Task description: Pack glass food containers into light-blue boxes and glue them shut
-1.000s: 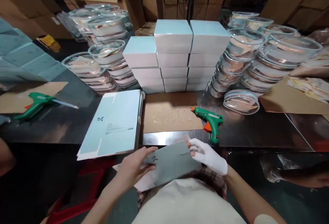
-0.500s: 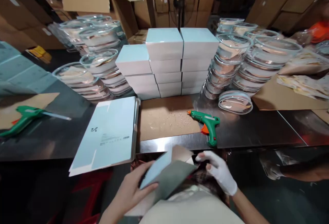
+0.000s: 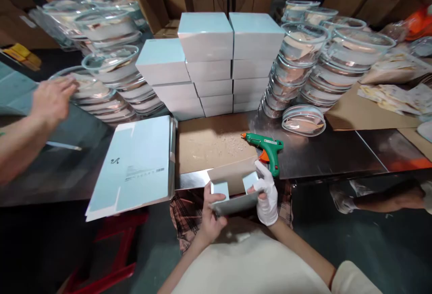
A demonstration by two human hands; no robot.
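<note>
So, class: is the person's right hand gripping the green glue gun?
No: the gloved right hand holds the half-folded box together with the left hand, while the glue gun lies on the table.

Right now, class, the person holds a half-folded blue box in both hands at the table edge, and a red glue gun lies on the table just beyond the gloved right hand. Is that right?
Not quite: the glue gun is green, with only an orange trigger. The head view shows it. The rest holds: the left hand and gloved right hand hold the half-folded blue box at the table edge.
</note>
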